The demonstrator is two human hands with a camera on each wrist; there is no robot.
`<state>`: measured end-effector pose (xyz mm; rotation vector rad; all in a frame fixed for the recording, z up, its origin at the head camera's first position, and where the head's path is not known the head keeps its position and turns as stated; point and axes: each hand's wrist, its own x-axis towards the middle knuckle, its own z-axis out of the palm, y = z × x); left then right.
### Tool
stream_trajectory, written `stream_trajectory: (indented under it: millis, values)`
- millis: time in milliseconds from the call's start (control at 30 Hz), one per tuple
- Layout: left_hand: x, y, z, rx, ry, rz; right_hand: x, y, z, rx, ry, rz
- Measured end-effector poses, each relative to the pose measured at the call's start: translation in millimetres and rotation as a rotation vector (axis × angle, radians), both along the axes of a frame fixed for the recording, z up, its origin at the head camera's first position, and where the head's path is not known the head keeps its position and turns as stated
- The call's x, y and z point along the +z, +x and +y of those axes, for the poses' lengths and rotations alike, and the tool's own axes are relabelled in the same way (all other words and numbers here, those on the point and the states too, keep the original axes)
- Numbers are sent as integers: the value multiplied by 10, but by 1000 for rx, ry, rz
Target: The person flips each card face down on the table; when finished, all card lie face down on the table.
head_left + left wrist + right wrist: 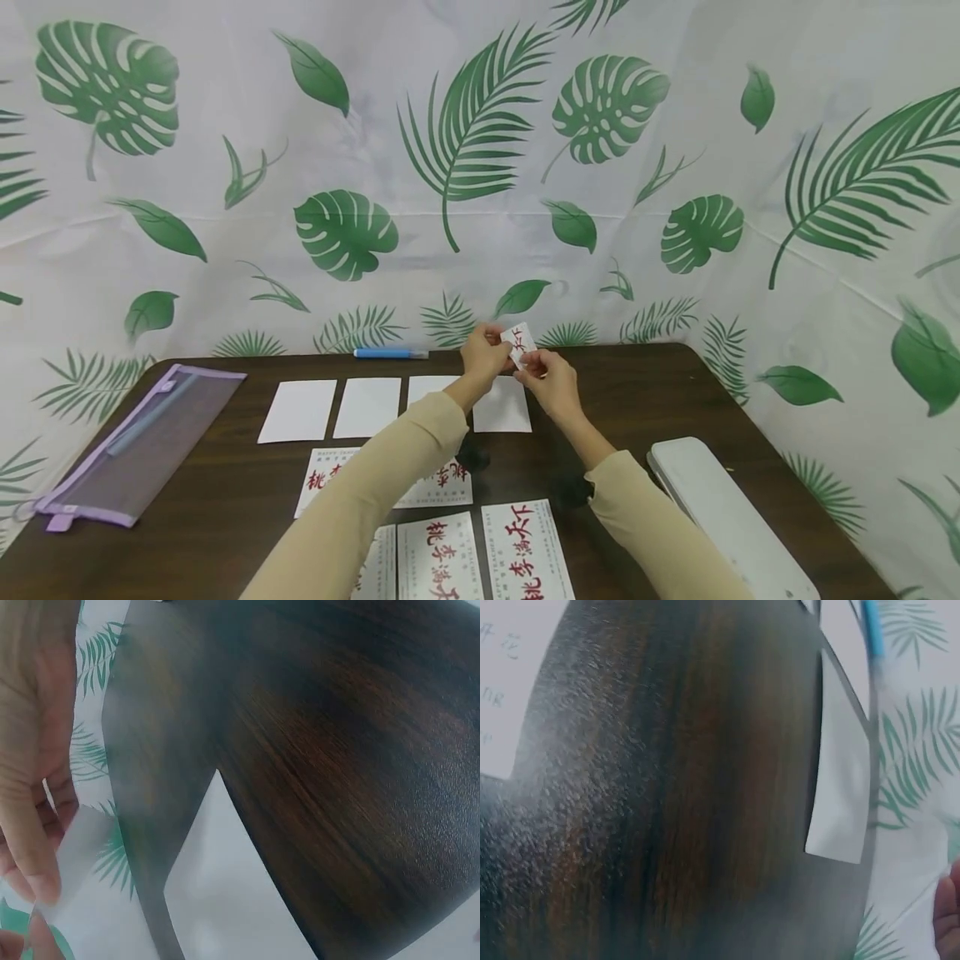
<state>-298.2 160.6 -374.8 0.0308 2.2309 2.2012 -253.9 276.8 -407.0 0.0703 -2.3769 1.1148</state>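
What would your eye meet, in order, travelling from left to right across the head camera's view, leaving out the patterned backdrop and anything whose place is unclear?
Translucent mesh zip pouch with purple trim → leftmost blank white paper card → second blank white paper card → left hand → right hand → long white rounded case.

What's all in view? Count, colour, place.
held card: 1, white/red, in both hands
blank cards: 4, white, table back
printed cards: 5 or more, white/red, table front
pen: 1, blue, table's back edge
pouch: 1, purple, table's left, bluish item inside
long case: 1, white, table's right
table: 1, dark brown, under cards
cloth: 1, white/green, behind table
wrist devices: 2, black, wrists
sleeves: 2, beige, arms
left hand: 1, bare, pinching held card
right hand: 1, bare, pinching held card
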Motion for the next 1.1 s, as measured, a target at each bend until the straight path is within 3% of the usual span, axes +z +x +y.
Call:
stream_trajectory:
  millis: [200, 333, 433, 533, 633, 800, 933, 1100]
  values:
    - [58, 30, 46, -40, 102, 32, 40, 10, 5, -73, 94, 180]
    - [60, 39, 61, -41, 79, 93, 102, -10, 97, -173, 46, 198]
    - [-3, 43, 42, 8, 0, 108, 163, -8, 173, -227, -35, 123]
    - [-99, 63, 23, 51, -79, 76, 200, 0, 240, -244, -122, 29]
    - [-191, 98, 36, 67, -121, 38, 198, 1, 298, -242, -211, -44]
    - [-307, 153, 82, 81, -161, 68, 143, -3, 382, -262, -299, -128]
    - [-378, 201, 137, 73, -228, 90, 91, 35, 453, -316, -277, -210]
    - [-448, 281, 204, 12, -357, 65, -6, 92, 535, -363, -217, -314]
